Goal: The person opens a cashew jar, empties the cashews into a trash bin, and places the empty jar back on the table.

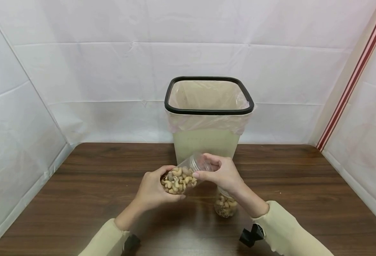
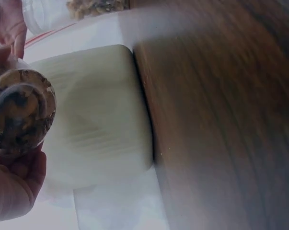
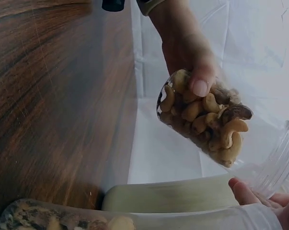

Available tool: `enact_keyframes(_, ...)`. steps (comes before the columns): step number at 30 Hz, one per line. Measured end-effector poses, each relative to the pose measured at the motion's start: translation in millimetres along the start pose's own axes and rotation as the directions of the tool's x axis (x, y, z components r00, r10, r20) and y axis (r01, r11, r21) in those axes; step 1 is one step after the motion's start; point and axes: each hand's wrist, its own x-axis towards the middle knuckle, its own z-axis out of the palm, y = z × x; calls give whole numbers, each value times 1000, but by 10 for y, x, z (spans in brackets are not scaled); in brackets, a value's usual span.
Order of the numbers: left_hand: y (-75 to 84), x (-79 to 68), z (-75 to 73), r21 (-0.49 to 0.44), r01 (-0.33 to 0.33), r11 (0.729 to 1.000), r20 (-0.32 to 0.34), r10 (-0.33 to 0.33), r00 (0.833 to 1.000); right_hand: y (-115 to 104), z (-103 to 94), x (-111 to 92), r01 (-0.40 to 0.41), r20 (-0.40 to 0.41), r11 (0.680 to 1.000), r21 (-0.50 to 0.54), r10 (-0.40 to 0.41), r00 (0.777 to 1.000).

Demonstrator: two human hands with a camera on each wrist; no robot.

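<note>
A clear jar (image 1: 178,179) of cashews is held tilted over the table, its base low on the left and its ridged mouth end up to the right. My left hand (image 1: 152,188) grips it round the lower body, the thumb lying along the side in the right wrist view. Fingers and thumb of my right hand (image 1: 221,174) hold the clear, ridged mouth end. Nuts (image 3: 206,120) lie in the lower part of the jar. Dark bits show through its round base (image 2: 22,112). A second clear jar (image 1: 225,206) with cashews stands below the right hand, partly hidden by it.
Behind the hands stands a pale green bin (image 1: 204,140) with a black rim (image 1: 208,112) and a clear liner folded over it. The brown wooden table (image 1: 105,177) ends at white sheeting (image 1: 111,121) on the back and sides.
</note>
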Motion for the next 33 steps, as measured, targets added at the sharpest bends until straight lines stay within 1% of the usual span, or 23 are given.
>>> enact_keyframes(3, -18, -10, -3, -91, 25, 996, 74, -18, 997, -41, -3, -32, 22, 29, 1000, 21, -22, 999)
enact_keyframes(5, -30, -25, -17, -179, 47, 983, 148, -20, 989, -88, -17, -63, 56, 71, 998, 3, -56, 996)
enact_keyframes(6, -33, -30, -30, -228, 56, 972, 186, -13, 982, -111, -27, -74, 80, 95, 997, -15, -78, 992)
enact_keyframes(8, -38, -34, -59, -322, 73, 944, 264, 16, 964, -160, -51, -87, 132, 155, 991, -28, -127, 980)
enact_keyframes(11, -52, -34, -94, -461, 86, 883, 360, 98, 928, -208, -84, -103, 195, 242, 981, -11, -187, 952)
enact_keyframes(12, -57, -33, -102, -495, 91, 864, 382, 123, 916, -216, -93, -106, 206, 268, 979, 10, -201, 942)
enact_keyframes(13, -61, -33, -107, -518, 90, 850, 396, 145, 907, -217, -100, -107, 215, 289, 976, 27, -214, 933)
enact_keyframes(15, -67, -32, -113, -539, 84, 838, 406, 171, 898, -216, -114, -108, 232, 317, 972, 46, -234, 919)
enact_keyframes(16, -68, -33, -115, -534, 76, 842, 404, 175, 898, -211, -120, -106, 239, 326, 970, 48, -241, 914)
enact_keyframes(18, -65, -35, -117, -506, 68, 860, 399, 163, 903, -196, -137, -100, 254, 334, 967, 37, -251, 908)
enact_keyframes(21, -50, -32, -126, -440, 65, 896, 384, 122, 915, -182, -163, -78, 275, 329, 961, 8, -263, 907)
enact_keyframes(24, -34, -30, -126, -375, 80, 924, 345, 59, 937, -160, -179, -49, 249, 308, 968, 1, -237, 921)
enact_keyframes(26, -25, -30, -116, -316, 91, 944, 307, 11, 952, -142, -182, -29, 213, 289, 977, 8, -207, 935)
enact_keyframes(28, -13, -31, -101, -257, 100, 961, 271, -28, 962, -117, -182, -15, 175, 275, 984, 17, -173, 946)
enact_keyframes(30, -5, -35, -82, -201, 96, 975, 236, -47, 970, -95, -177, -7, 147, 259, 989, 18, -147, 955)
enact_keyframes(33, 9, -43, -65, -150, 87, 985, 183, -59, 981, -76, -165, 0, 121, 238, 993, 6, -119, 964)
